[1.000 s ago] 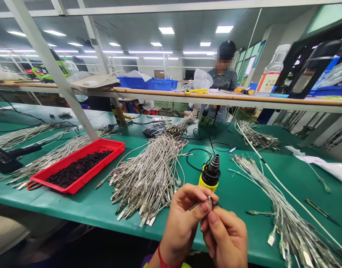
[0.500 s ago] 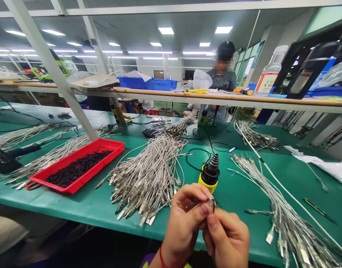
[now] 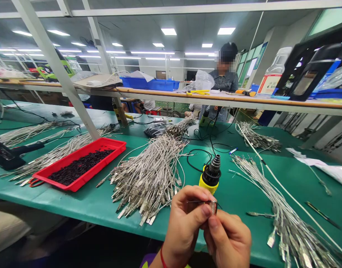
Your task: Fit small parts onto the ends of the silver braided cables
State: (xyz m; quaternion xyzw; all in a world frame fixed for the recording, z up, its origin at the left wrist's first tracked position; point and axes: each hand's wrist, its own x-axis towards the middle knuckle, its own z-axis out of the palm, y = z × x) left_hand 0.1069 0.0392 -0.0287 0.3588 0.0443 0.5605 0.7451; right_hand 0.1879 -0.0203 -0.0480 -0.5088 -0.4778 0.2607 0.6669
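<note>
Metallic part (image 3: 213, 207) is pinched by curled left hand (image 3: 184, 217) and curled right hand (image 3: 228, 234).

A part (image 3: 213, 207) partly covered by the left hand (image 3: 184, 217) and right hand (image 3: 229, 235) is too small to identify. The hands partly hide the yellow tool (image 3: 208, 183); the left edge crops a black tool (image 3: 7, 154).

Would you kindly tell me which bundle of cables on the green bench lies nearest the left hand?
The big pile between the red tray and yellow tool; its plugs end near the left hand, while other bundles lie farther off.
</note>
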